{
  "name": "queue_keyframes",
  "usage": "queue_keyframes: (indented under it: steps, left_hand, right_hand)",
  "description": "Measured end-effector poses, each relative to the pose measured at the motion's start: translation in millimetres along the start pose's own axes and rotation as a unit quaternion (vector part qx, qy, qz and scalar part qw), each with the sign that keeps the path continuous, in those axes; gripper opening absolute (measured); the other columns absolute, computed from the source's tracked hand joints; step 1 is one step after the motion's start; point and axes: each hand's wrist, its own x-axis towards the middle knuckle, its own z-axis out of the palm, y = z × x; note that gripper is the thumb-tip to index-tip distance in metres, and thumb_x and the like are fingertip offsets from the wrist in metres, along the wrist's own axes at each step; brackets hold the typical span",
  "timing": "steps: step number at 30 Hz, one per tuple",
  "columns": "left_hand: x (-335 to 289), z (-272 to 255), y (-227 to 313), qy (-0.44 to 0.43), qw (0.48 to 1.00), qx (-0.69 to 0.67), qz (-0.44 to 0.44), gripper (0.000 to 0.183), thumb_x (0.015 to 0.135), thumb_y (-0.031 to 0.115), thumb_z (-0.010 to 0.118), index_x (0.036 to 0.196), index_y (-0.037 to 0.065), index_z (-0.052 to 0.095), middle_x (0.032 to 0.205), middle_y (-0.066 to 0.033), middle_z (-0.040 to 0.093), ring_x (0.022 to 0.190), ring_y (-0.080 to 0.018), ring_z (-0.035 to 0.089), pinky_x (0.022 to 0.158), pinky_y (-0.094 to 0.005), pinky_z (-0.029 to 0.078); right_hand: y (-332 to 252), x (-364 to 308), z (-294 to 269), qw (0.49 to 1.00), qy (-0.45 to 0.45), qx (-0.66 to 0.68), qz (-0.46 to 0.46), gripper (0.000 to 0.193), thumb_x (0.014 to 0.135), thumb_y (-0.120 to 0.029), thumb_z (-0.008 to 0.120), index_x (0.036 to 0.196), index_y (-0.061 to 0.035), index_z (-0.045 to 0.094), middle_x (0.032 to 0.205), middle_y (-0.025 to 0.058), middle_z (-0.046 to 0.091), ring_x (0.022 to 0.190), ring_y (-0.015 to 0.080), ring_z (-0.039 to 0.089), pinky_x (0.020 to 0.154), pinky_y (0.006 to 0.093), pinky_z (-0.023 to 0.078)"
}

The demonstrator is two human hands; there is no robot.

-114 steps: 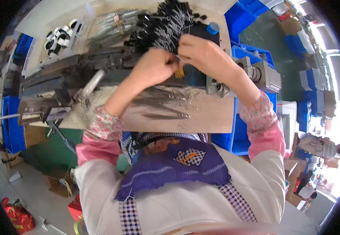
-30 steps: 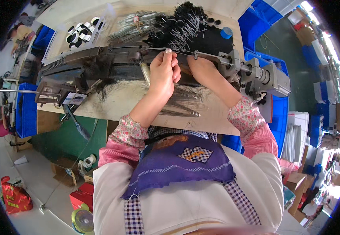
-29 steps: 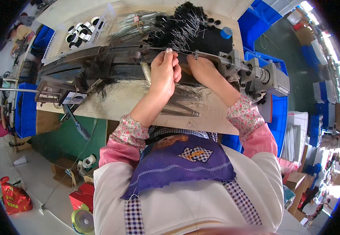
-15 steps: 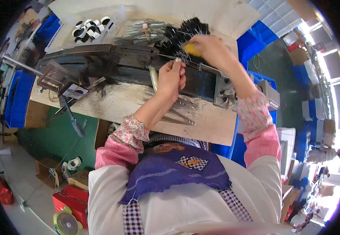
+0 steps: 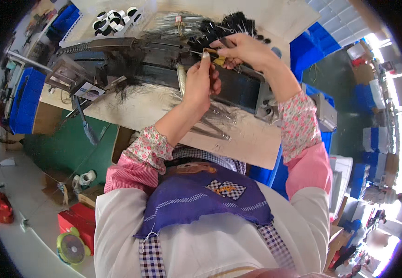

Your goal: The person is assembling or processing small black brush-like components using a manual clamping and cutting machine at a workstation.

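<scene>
Both my hands meet over a long dark metal bench fixture [image 5: 152,72] strewn with black bristle hairs. My left hand [image 5: 199,82] is closed, thumb up against the fingers at the fixture's far side; what it pinches is too small to make out. Just right of it, my right hand [image 5: 249,53] curls around a small yellow piece [image 5: 219,60], whose kind I cannot tell. Behind the hands lies a pile of black-bristled wire brushes [image 5: 238,24]. A silvery handle [image 5: 181,79] stands left of my left wrist.
A clear tray [image 5: 73,33] of black and white rolls [image 5: 116,21] sits far left, beside a bundle of thin metal wires [image 5: 166,22]. Metal rods [image 5: 212,128] lie on the wooden table [image 5: 252,143]. Blue bins [image 5: 310,46] stand at right, a metal clamp block [image 5: 267,103] nearer.
My right hand has turned and come down closer to my left, bringing the yellow piece next to the left fingertips. My left hand stays closed in nearly the same place.
</scene>
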Motion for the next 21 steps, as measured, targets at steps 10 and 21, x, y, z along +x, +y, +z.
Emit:
queue_keyframes:
  steps: [10,21]
  left_hand:
    - [10.4,-3.0,25.0,-0.141,0.942,-0.296,-0.078,0.073,0.093,0.062,0.034,0.126,-0.003,0.042,0.119,-0.0149,0.052,0.119,-0.0291,0.046,0.107,-0.04,0.034]
    - [-10.7,-1.1,17.2,-0.104,0.937,-0.333,-0.034,0.072,0.095,0.058,0.031,0.131,-0.005,0.038,0.136,-0.0148,0.044,0.13,-0.0262,0.039,0.112,-0.0387,0.026]
  right_hand:
    - [-1.4,-26.9,-10.5,0.873,0.179,-0.42,-0.171,0.029,0.089,-0.026,0.052,0.112,-0.0181,0.067,0.114,0.0105,0.062,0.091,0.0322,0.057,0.082,0.0397,0.048]
    - [-9.2,-11.9,35.1,0.866,0.286,-0.292,-0.287,0.017,0.075,-0.006,0.064,0.091,-0.0066,0.069,0.077,0.011,0.059,0.072,0.0293,0.06,0.065,0.0371,0.05]
